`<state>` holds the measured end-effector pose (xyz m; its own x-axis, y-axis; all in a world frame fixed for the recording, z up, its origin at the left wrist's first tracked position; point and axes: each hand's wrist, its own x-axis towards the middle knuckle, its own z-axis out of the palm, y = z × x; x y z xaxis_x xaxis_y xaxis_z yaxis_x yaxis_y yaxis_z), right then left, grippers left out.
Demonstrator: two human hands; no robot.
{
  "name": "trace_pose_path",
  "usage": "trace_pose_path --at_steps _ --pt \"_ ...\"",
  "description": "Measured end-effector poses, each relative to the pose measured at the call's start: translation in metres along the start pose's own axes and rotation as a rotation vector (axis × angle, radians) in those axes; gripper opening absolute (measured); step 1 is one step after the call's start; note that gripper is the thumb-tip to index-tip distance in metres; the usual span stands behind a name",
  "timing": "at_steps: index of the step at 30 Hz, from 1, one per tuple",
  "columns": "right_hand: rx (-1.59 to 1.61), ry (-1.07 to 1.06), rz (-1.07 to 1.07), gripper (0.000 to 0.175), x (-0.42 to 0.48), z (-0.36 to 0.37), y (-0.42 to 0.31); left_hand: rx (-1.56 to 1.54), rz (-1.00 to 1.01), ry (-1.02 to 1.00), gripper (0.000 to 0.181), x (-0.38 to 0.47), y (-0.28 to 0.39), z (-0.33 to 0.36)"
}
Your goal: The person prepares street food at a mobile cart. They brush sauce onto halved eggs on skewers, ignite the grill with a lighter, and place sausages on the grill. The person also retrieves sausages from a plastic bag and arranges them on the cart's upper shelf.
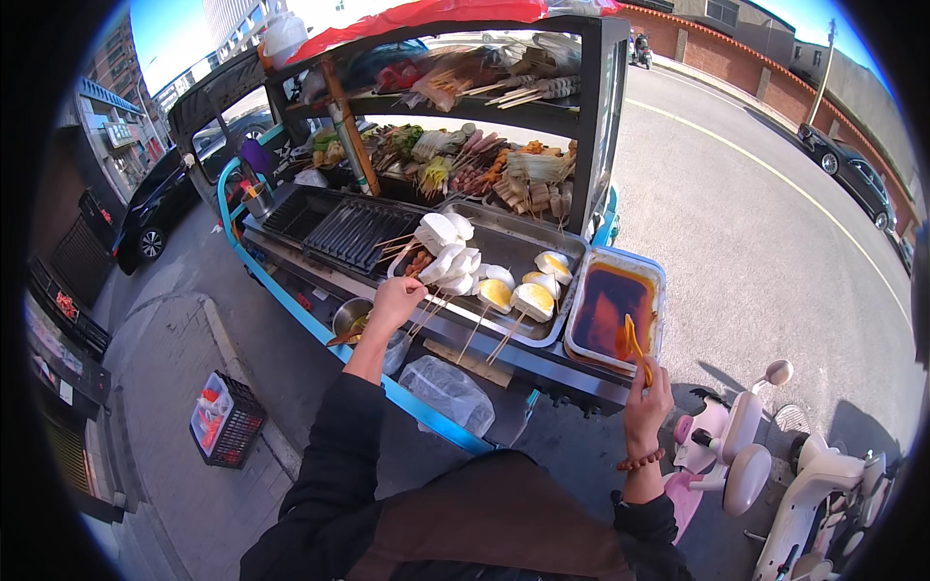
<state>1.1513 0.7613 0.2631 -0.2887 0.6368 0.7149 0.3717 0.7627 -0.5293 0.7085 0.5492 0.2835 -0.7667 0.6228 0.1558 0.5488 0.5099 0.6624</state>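
My left hand (396, 303) pinches a thin wooden skewer at the edge of a pile of skewered white bun slices (454, 269). The pile rests over the left part of a steel tray (508, 243). Several slices with a yellow coating (534, 299) lie on sticks further right in that tray, their stick ends jutting over the front edge. On the right, my right hand (650, 403) grips an orange-yellow utensil (632, 340), whose lower end is in a tray of dark red sauce (607, 301). The submerged part of the utensil is hidden.
A black grill (356, 229) sits left of the tray. Behind are shelves of assorted skewers (508, 163). Along the cart's front runs a blue rail (429, 417), with a metal pot (352, 316) and plastic bag (450, 396) nearby. A pink scooter (716, 436) stands close on the right.
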Motion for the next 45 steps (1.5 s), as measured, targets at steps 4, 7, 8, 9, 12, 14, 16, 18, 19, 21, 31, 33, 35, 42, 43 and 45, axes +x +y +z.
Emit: trace_pose_path --at_steps 4,7,8,9,12,14,16,18,19,21,31,33,35,42,43,45 --pt "-0.009 0.010 0.014 0.022 0.004 -0.002 0.002 -0.317 -0.035 -0.054 0.023 -0.004 0.031 -0.008" --pt "0.012 0.018 0.018 0.021 0.013 0.000 0.006 -0.494 0.033 -0.098 0.019 -0.009 0.076 -0.001" --pt "0.003 -0.022 0.056 0.020 0.017 0.002 0.009 -0.556 0.036 -0.159 0.017 -0.011 0.092 0.006" --pt "-0.009 -0.059 0.095 0.020 0.021 0.005 0.011 -0.660 0.022 -0.218 0.017 -0.014 0.107 0.015" --pt "-0.014 -0.130 0.157 0.019 0.035 0.014 0.020 -0.622 0.056 -0.321 0.017 -0.016 0.149 0.045" --pt "0.021 -0.117 0.200 0.019 0.043 0.015 0.024 -0.482 0.174 -0.287 0.015 -0.019 0.173 0.073" --pt "0.088 -0.063 0.284 0.019 0.049 0.011 0.023 -0.329 0.351 -0.189 0.017 -0.026 0.192 0.100" --pt "0.083 0.068 0.217 0.019 0.054 0.003 0.019 -0.038 0.579 -0.043 0.016 -0.031 0.209 0.123" --pt "0.078 0.126 0.206 0.019 0.057 -0.001 0.016 0.163 0.638 0.007 0.015 -0.033 0.216 0.133" --pt "0.067 0.129 0.118 0.020 0.066 -0.005 0.010 0.268 0.703 -0.032 0.010 -0.041 0.227 0.149" --pt "-0.024 -0.094 -0.216 0.039 0.042 0.013 -0.010 0.424 0.838 -0.088 0.006 -0.055 0.244 0.191" --pt "0.008 -0.120 -0.192 0.036 0.030 0.012 -0.017 0.382 0.830 -0.098 0.006 -0.053 0.240 0.194" --pt "0.038 -0.096 -0.184 0.031 0.023 0.009 -0.025 0.358 0.820 -0.101 0.005 -0.051 0.235 0.196" --pt "0.031 0.029 -0.096 0.034 0.041 0.010 -0.016 0.230 0.799 -0.057 0.011 -0.048 0.229 0.202" --pt "0.052 0.012 -0.159 0.035 0.040 0.012 -0.017 0.203 0.799 -0.056 0.012 -0.047 0.229 0.203" --pt "0.082 -0.025 -0.231 0.035 0.032 0.017 -0.020 0.217 0.790 -0.065 0.013 -0.046 0.228 0.203"
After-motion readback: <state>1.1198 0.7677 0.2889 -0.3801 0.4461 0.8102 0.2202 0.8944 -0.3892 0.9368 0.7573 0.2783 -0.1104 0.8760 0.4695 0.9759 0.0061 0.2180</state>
